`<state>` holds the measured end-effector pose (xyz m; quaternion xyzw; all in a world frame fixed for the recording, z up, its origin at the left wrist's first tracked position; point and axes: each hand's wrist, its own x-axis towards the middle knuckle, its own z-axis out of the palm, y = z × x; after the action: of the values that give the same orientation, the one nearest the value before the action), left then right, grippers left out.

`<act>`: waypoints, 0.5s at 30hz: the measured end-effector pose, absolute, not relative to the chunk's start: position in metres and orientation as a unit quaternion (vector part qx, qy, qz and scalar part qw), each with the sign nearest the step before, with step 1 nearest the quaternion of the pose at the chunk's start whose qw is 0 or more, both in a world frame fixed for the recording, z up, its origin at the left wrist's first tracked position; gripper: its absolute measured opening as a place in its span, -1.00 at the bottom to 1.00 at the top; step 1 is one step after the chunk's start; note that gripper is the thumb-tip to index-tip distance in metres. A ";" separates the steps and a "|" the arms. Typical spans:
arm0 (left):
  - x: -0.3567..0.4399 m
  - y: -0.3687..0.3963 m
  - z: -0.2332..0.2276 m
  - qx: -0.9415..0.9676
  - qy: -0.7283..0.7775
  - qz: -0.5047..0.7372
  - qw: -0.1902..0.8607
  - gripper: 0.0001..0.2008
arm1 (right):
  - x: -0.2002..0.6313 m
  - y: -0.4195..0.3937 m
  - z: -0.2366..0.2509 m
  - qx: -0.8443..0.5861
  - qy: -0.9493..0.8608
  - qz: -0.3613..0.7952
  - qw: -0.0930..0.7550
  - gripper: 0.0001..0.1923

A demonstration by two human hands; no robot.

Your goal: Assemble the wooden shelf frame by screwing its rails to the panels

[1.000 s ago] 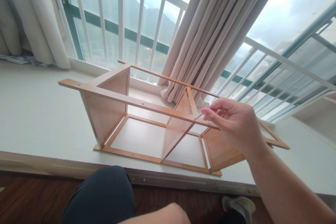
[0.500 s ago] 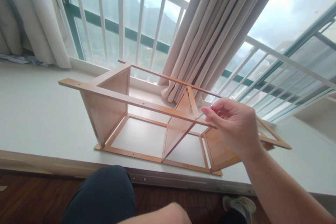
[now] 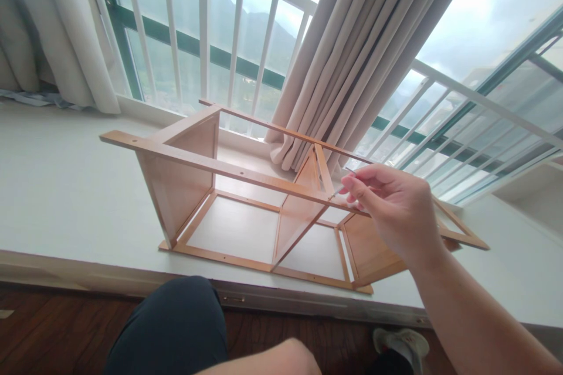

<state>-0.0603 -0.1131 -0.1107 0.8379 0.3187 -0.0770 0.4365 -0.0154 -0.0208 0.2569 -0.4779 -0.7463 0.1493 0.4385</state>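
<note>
A light wooden shelf frame (image 3: 189,181) lies on its side on the white window ledge (image 3: 57,187). My right hand (image 3: 396,208) hovers over its right part, fingers pinched on a thin metal tool (image 3: 341,189) whose tip points at the joint where the front rail meets the middle divider. My left hand is out of sight; only a bare forearm or knee (image 3: 272,363) shows at the bottom edge.
Beige curtains (image 3: 352,53) hang behind the frame and at the far left. White window bars (image 3: 202,29) stand behind the ledge. My dark-clad knee (image 3: 171,328) and a white shoe (image 3: 402,343) are above the dark wooden floor (image 3: 48,328).
My right hand has tipped slightly downward, bringing the thin tool's tip closer to the joint on the front rail. The shelf frame has not moved.
</note>
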 end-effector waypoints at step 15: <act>-0.061 -0.113 -0.108 0.838 0.313 -0.082 0.439 -0.65 | -0.011 -0.019 0.263 -0.439 -0.778 0.197 0.404 -0.74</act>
<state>-0.0608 -0.1126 -0.1081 0.8384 0.3127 -0.0821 0.4387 -0.0111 -0.0189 0.2628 -0.4389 -0.7779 0.1966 0.4044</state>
